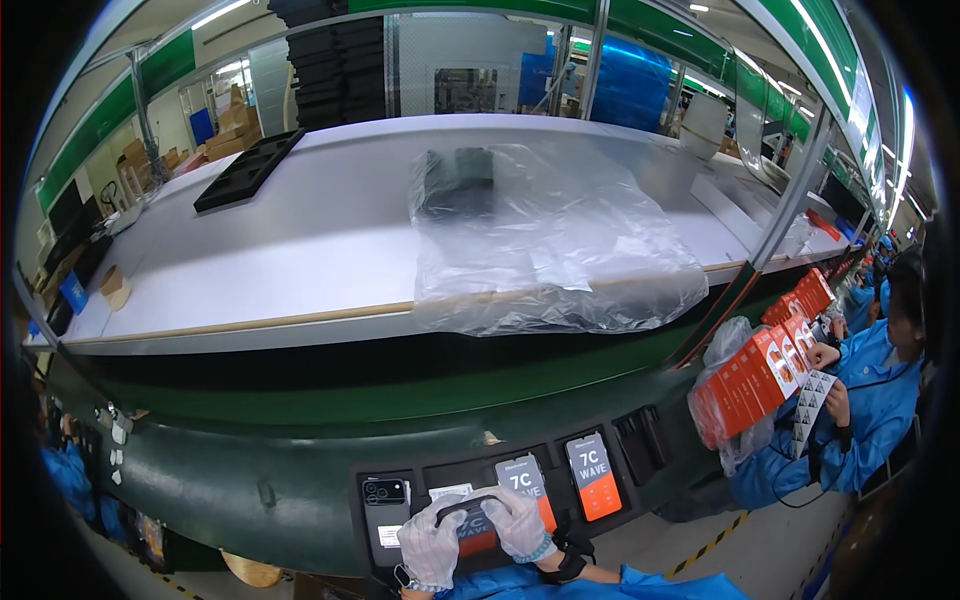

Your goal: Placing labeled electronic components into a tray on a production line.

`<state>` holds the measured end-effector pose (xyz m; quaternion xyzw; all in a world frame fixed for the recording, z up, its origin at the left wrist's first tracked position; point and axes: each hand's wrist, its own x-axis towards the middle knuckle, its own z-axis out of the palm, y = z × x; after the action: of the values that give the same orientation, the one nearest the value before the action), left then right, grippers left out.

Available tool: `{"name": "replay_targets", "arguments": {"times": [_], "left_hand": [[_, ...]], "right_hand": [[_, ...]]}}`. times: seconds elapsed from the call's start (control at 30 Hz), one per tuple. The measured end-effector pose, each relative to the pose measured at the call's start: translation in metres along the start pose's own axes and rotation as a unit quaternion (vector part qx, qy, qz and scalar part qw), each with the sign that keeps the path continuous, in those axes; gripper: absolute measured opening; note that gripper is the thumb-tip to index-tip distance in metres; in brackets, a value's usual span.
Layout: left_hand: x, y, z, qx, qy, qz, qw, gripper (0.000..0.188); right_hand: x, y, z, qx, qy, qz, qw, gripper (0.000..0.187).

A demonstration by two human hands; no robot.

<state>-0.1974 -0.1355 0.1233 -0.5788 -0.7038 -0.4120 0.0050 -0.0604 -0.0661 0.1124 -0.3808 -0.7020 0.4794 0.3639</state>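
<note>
Both my hands are in white gloves, low in the head view, over a black compartment tray (545, 450). My left hand (428, 553) and my right hand (518, 527) are closed on opposite ends of a slim dark piece (466, 503), seen nearly edge-on; its kind I cannot make out. Below it, between the hands, shows a phone (478, 543) with a grey and orange front, partly hidden. Left of my hands lies a dark phone (385, 515), back up with its cameras showing. Two more grey-and-orange-fronted phones, one beside my right hand (522, 478) and one farther right (594, 477), lie in the tray.
The tray rests on a dark green conveyor belt (220, 470). Behind runs a white bench (330, 240) with clear plastic sheeting (560, 250) and a black tray (250, 170). At right, a co-worker in blue (870, 400) holds a label sheet (812, 410) beside orange boxes (745, 390).
</note>
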Motion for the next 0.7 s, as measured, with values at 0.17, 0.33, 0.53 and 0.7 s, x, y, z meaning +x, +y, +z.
{"name": "replay_targets", "arguments": {"times": [0.17, 0.33, 0.53, 0.7], "left_hand": [[0.003, 0.002, -0.012, -0.208, -0.029, -0.197, 0.958, 0.017], [-0.003, -0.021, -0.006, -0.302, -0.106, -0.245, 0.915, 0.020], [0.016, 0.005, -0.027, -0.507, -0.122, -0.288, 0.803, 0.039], [0.005, -0.012, -0.002, -0.465, -0.098, -0.241, 0.847, 0.051]], "right_hand": [[0.022, -0.018, -0.020, 0.065, -0.215, 0.059, 0.973, 0.031], [0.028, -0.016, -0.027, 0.158, -0.257, 0.095, 0.949, 0.037], [0.031, -0.016, -0.029, 0.088, -0.271, 0.065, 0.956, 0.033], [0.025, 0.010, -0.006, -0.038, -0.161, -0.020, 0.986, 0.029]]}}
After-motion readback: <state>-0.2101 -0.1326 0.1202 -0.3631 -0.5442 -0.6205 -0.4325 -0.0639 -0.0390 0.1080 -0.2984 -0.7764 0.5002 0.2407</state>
